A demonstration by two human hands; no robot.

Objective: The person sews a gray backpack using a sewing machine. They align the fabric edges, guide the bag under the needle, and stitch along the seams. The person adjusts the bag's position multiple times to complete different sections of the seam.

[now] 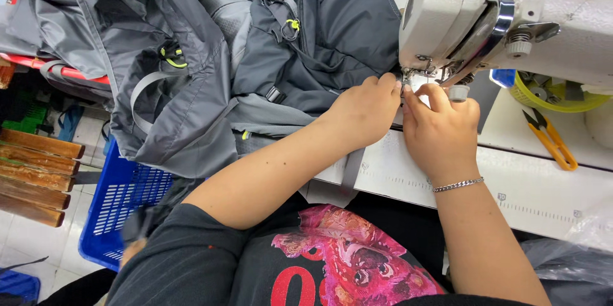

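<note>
A large grey backpack (pixel 268 44) with grey straps and yellow-green zipper pulls lies heaped on the left of the sewing table. My left hand (pixel 365 109) presses its edge against the needle area of the white sewing machine (pixel 504 19). My right hand (pixel 439 128), with a silver bracelet at the wrist, pinches the fabric just under the presser foot (pixel 415 79). A grey strap (pixel 352 169) hangs down from under my left hand over the table's front edge. The needle itself is hidden behind my fingers.
Orange-handled thread snips (pixel 550 139) lie on the white table (pixel 530 191) to the right. A yellow-green bowl (pixel 549 97) sits behind them. A blue plastic basket (pixel 121 201) stands on the floor at left, beside wooden slats (pixel 35 175).
</note>
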